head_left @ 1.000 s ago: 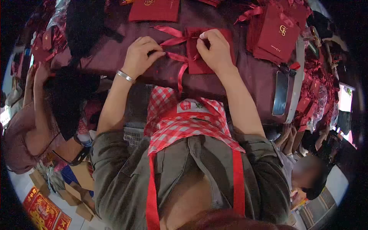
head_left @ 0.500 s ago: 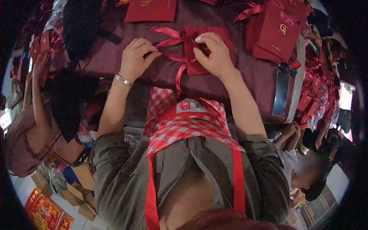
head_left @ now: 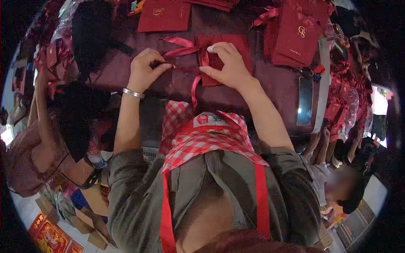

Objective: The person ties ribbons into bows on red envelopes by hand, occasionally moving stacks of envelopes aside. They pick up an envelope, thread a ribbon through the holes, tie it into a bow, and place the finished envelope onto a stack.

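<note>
A dark red fabric pouch lies on the table in front of me, with a red satin ribbon at its left edge. Two ribbon tails reach left, and another tail hangs toward the table's front edge. My left hand, a silver bangle at its wrist, pinches a thin ribbon strand drawn out from the pouch. Over the pouch rests my right hand, thumb and forefinger spread apart, touching the pouch and the ribbon near its left side. A whitish cover sits on one fingertip. Its other fingers are partly hidden.
A stack of red pouches with gold lettering stands at the right. Another red pouch lies at the back. A phone lies by the right table edge. Other people sit on both sides. Cardboard boxes stand on the floor at left.
My right thumb has spread down and left, away from the forefinger. My left hand keeps its place, now with a strand stretched between it and the pouch. The camera view has shifted slightly.
</note>
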